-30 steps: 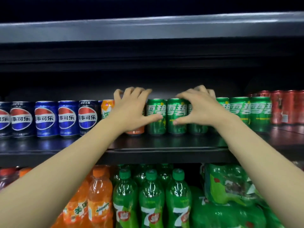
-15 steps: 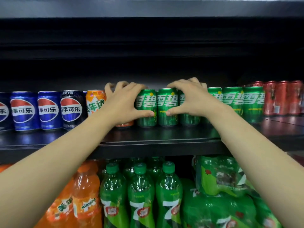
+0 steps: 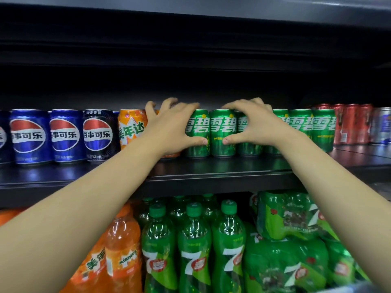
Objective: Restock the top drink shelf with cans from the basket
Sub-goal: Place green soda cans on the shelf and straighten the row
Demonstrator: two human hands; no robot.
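Both hands stay curled over the green cans (image 3: pixel 222 132) on the shelf (image 3: pixel 211 172), left hand (image 3: pixel 171 125) at nine o'clock of them, right hand (image 3: pixel 258 123) at three, thumbs nearly meeting. Little has changed: seemingly squaring up the row. Arms reach forward, wrists raised. No basket visible.

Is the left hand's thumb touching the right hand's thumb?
Apart. In the head view the left hand has its thumb tip on one green can, the right hand on the next green can, with green label showing between the tips.
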